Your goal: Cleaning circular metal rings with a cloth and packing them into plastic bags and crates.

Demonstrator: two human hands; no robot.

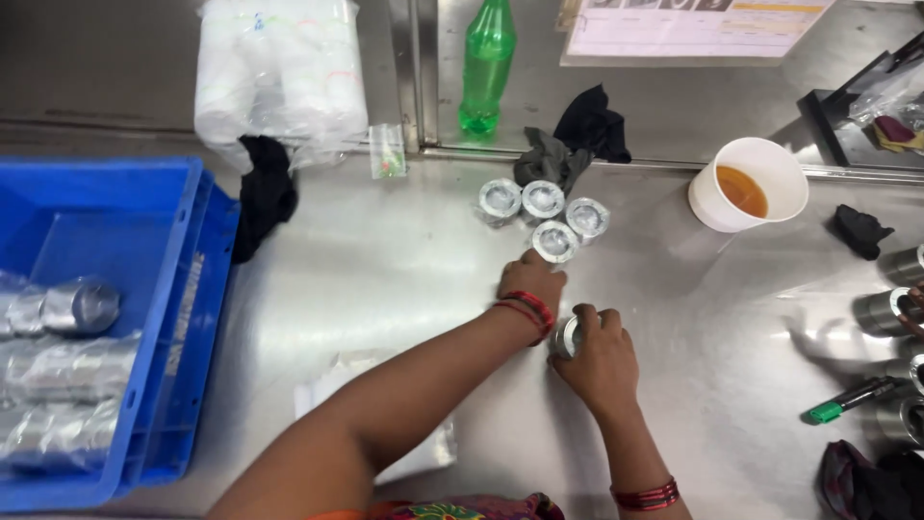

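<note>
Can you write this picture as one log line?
left hand: touching wrapped shiny metal cylinder | right hand: gripping another shiny metal cylinder | surface: steel table

Left arm: stretched forward across the body, forearm bare, red bangles at the wrist.
Left hand (530, 280): palm down, fingers curled.
Right hand (602, 358): knuckles up, fingers closed in a grip.

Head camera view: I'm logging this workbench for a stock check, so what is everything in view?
wrapped metal cylinders: four, silver, table centre
blue crate: one, left, holds wrapped cylinders
green bottle: one, upright at back
white cup: one, amber liquid inside, right
dark cloths: several, black and grey, scattered
green marker: one, right edge
bare metal cylinders: several, far right
white wrapped bundle: one, back left
left hand: touches nearest wrapped cylinder
right hand: fingers hold a cylinder
</note>
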